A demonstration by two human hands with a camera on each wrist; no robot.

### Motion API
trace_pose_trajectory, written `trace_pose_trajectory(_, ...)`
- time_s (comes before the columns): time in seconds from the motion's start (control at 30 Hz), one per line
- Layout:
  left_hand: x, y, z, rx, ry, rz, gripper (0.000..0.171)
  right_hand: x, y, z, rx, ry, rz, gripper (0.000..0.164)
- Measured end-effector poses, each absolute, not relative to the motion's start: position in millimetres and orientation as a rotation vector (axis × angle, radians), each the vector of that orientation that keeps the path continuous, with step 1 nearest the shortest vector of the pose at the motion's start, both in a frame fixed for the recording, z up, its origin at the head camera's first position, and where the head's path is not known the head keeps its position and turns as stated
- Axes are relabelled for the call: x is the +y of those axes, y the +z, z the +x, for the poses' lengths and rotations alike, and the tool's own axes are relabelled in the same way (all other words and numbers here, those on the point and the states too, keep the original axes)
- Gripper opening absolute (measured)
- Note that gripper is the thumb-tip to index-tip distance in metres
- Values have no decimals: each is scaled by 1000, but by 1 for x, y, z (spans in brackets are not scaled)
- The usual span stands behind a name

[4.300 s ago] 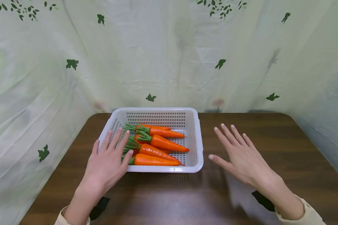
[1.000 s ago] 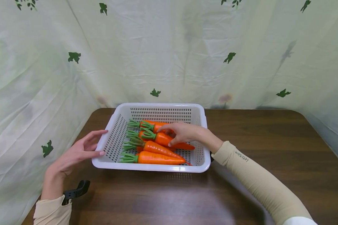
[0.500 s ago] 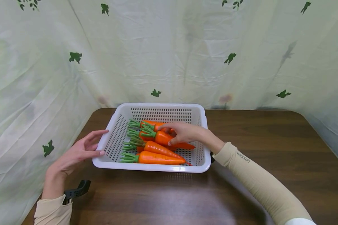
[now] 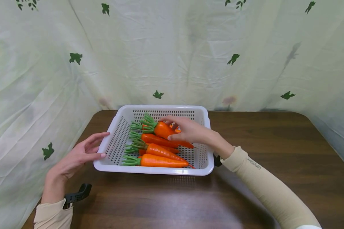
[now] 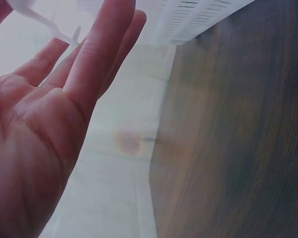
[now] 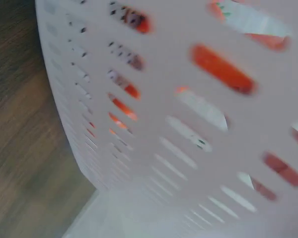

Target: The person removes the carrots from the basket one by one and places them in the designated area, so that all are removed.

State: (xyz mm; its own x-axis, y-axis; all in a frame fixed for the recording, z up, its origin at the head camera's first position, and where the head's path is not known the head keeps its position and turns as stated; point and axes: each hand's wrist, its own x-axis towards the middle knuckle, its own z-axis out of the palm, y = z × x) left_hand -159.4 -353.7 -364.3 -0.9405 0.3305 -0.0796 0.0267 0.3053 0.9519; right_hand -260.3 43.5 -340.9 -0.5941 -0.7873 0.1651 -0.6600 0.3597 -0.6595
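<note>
In the head view, a white perforated plastic basket (image 4: 109, 167) holds several orange carrots with green tops. My right hand (image 4: 186, 129) reaches in over its right side and grips a thick carrot (image 4: 163, 129) around the body, thumb nearest me. That carrot's green top points to the back left and overlaps the rear carrots. My left hand (image 4: 80, 152) is at the left rim, with thumb and fingers around the edge. The left wrist view shows the fingers (image 5: 97, 54) extended beside the basket wall. In the right wrist view, orange shows through the slots of the basket wall (image 6: 149, 124), which hides the right hand.
The basket stands on a dark brown wooden table (image 4: 261, 143) near its back edge. Below it, among the other carrots, lies a front carrot (image 4: 163, 160) along the near wall. A pale leaf-patterned curtain (image 4: 172, 63) hangs behind and to the sides.
Both hands came from open above the table to the basket. In the last half second, the right hand shifted the gripped carrot toward the back, uncovering a carrot beneath. The left hand stayed still.
</note>
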Motion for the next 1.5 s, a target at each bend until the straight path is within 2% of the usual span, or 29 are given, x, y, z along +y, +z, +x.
trace_pose_trajectory(0.57,-353,-365,-159,2336,1665,279,66,68,-320,-242,2516,-1435,-1092,60)
trace_pose_trajectory(1.0,-356,-368,-160,2313,1686,263,66,82,-312,-227,2477,-1784,-648,58)
trace_pose_trajectory(1.5,-355,-369,-160,2303,1696,278,66,110,-319,-207,2390,-1867,-498,54)
